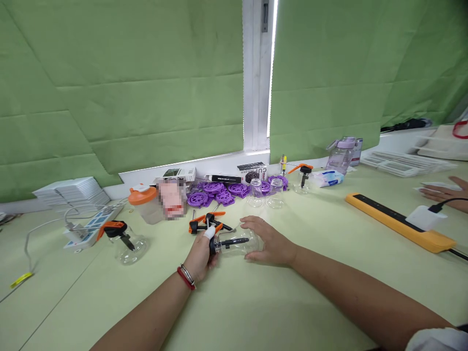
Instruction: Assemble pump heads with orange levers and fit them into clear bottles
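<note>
A clear glass flask [237, 246] lies on its side in the air just above the table, between my two hands. Its neck end carries a black cap [212, 245], and a black rod from it reaches inside the glass. My left hand [200, 254] is closed around the cap; its thumb has a white cover on the tip. Around the wide base of the flask curve the fingers of my right hand [268, 243]. Just beyond my left hand lie several loose black tops with orange levers [208, 223].
Two bare glass flasks [275, 197] stand near purple slotted discs [215, 189]. Flasks with fitted tops stand at left [131, 248] and back right [302, 183]. An orange-lidded cup [144, 207] and orange power strip [395, 222] flank the work area. Another person's hand [444, 192] rests far right.
</note>
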Demonstrator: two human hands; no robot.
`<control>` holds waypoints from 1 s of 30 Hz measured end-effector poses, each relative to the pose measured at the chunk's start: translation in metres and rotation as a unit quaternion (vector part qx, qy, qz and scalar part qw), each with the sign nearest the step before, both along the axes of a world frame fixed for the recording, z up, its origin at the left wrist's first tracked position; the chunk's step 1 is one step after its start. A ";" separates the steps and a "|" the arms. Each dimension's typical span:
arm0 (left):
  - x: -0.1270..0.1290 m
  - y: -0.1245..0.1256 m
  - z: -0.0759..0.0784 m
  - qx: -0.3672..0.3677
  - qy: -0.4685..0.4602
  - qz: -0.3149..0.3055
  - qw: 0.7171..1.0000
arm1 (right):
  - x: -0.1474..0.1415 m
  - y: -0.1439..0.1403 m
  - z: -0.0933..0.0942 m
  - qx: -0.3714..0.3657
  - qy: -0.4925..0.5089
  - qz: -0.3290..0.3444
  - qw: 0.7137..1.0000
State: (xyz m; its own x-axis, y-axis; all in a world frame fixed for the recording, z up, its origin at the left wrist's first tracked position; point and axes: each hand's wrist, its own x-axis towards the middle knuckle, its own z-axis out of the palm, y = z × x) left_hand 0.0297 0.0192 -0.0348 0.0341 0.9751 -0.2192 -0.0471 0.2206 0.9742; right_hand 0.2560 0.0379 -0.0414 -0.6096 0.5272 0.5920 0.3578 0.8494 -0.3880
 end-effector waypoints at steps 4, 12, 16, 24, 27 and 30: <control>0.000 0.000 0.000 0.003 0.025 0.014 1.000 | 0.002 0.001 -0.003 -0.082 0.009 0.018 0.996; 0.005 -0.004 0.001 0.000 0.045 0.007 0.999 | 0.002 0.005 -0.006 -0.292 0.067 0.035 0.953; 0.007 -0.007 0.000 -0.002 0.049 0.014 0.999 | 0.000 0.005 -0.005 -0.343 0.090 0.042 0.934; 0.004 -0.005 0.002 0.002 0.016 0.003 1.000 | 0.005 0.006 -0.009 -0.400 0.093 0.130 0.902; 0.004 -0.005 0.002 -0.008 0.002 0.006 1.000 | 0.005 0.007 -0.012 -0.404 0.119 0.129 0.898; 0.004 -0.006 0.002 -0.006 0.000 0.009 1.000 | 0.004 0.006 -0.010 -0.424 0.155 0.127 0.883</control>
